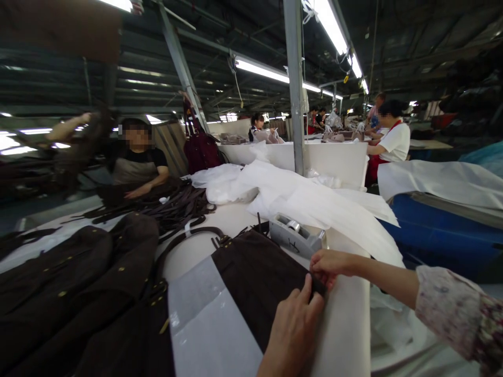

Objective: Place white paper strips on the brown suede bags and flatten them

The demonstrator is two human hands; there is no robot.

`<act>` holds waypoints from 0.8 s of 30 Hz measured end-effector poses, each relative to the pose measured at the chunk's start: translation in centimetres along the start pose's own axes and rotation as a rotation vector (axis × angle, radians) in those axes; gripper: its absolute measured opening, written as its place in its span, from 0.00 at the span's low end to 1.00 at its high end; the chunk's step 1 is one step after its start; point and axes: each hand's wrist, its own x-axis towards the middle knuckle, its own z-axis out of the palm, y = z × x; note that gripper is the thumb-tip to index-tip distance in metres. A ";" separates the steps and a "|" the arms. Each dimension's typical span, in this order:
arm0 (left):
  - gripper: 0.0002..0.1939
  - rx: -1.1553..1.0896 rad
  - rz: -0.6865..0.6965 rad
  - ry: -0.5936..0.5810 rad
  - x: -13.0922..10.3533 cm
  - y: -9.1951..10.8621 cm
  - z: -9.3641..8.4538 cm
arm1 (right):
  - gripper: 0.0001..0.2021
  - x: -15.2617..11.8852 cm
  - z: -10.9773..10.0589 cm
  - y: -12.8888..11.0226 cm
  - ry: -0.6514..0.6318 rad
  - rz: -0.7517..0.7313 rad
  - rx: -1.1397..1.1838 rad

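A dark brown fabric bag (259, 277) lies flat on the white table (346, 314), with a translucent white sheet (208, 319) across its left part. My left hand (294, 324) rests on the bag's near right edge, fingers bent and slightly apart, pressing the fabric. Just beyond it my right hand (328, 266) pinches the bag's right corner; the fingertips are partly hidden. A grey tape dispenser (296, 235) stands behind the bag, close to my right hand.
More dark bags (66, 283) are heaped at the left, with dark straps (184, 201) behind them. White sheets (298, 193) spread across the table's back. A metal post (294, 89) rises beyond. A person (139, 157) works at the left; others are farther back.
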 end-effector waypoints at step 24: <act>0.28 0.192 -1.249 0.156 -23.1 -2.7 -2.6 | 0.30 6.0 7.2 7.5 0.112 -0.659 -0.620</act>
